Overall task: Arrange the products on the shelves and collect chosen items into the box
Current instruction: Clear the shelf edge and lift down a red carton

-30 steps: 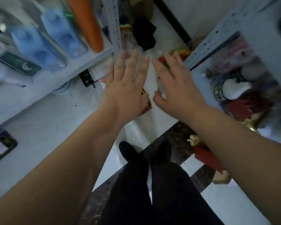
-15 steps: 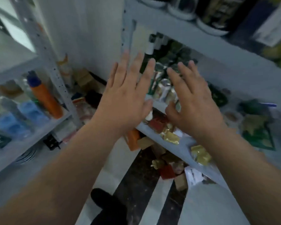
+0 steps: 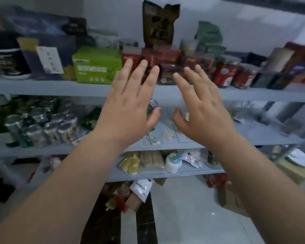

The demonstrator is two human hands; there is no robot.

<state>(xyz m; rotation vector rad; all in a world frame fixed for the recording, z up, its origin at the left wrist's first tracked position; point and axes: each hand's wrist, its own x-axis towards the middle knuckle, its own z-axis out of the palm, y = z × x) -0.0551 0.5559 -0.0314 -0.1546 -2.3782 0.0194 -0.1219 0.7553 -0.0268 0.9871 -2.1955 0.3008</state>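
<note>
Head view: left hand (image 3: 128, 110), right hand (image 3: 202, 111) flat, fingers spread, holding nothing, raised before shelves (image 3: 42, 87), likely ready to pick.

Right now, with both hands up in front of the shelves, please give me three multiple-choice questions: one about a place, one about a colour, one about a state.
1. Where is the green box?
A. on the floor
B. on the top shelf
C. in a hand

2. What colour is the tall bag at the back of the top shelf?
A. white
B. orange
C. dark brown

3. How are the left hand and the right hand?
A. both open, holding nothing
B. both gripping jars
C. one holding a box

Answers:
1 B: the green box stands on the top board, left of the hands.
2 C: its front is dark brown.
3 A: the fingers are straight and spread, with nothing in them.
</note>
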